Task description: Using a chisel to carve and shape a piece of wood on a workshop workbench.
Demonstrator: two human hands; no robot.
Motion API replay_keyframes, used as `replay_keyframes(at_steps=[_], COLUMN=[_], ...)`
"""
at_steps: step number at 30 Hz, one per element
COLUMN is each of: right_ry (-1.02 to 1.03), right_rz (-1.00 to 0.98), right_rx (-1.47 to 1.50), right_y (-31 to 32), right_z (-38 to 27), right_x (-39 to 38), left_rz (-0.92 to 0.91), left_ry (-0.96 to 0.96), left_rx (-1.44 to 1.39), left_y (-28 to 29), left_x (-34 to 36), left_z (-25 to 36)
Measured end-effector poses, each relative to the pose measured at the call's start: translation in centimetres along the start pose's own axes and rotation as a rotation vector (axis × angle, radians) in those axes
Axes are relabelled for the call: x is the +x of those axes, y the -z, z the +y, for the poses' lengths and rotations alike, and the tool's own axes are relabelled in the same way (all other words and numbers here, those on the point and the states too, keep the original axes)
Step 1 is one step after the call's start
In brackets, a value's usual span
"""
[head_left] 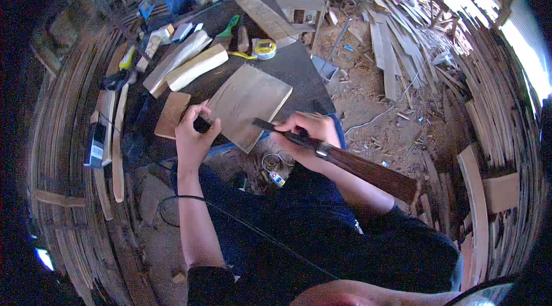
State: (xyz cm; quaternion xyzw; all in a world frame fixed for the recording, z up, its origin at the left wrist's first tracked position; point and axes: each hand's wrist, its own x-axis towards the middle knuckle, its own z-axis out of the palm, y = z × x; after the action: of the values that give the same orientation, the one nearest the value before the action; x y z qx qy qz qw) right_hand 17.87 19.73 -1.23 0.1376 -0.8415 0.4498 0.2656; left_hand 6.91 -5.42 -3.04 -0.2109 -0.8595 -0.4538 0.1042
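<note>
A square, pale brown wooden board (pixel 248 99) lies turned cornerwise on the dark worktable. At its left edge is my left hand (pixel 194 131), thumb and fingers curved apart, with nothing visible between them. My right hand (pixel 307 132) is wrapped round a long tool with a dark wooden handle (pixel 368 169), a shiny collar and a narrow dark front end. That front end reaches over the board's right corner area; whether it touches the wood I cannot tell. A smaller reddish-brown wood piece (pixel 172 115) rests just left of my left hand.
Beyond the board lie rough wood blocks (pixel 198 66), a yellow-and-white tape roll (pixel 265 49), a green-handled brush (pixel 231 25) and a long plank (pixel 265 18). A power strip (pixel 277 178) hangs below the table edge. Stacked wood strips (pixel 500 93) line the right side.
</note>
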Motion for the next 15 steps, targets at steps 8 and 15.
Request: replay_keyframes(at_steps=[8,15], right_ry=[0.061,-0.044], right_rz=[0.038,0.000], right_rx=[0.172,0.115], right_y=[-2.8,0.1], right_z=[2.5,0.7], right_x=[3.7,-0.4], left_rz=[0.051,0.020], left_ry=[-0.065,-0.005], left_rx=[-0.069,-0.027], left_y=[-0.6,-0.4], left_x=[0.0,-0.4], left_z=[-1.5,-1.4])
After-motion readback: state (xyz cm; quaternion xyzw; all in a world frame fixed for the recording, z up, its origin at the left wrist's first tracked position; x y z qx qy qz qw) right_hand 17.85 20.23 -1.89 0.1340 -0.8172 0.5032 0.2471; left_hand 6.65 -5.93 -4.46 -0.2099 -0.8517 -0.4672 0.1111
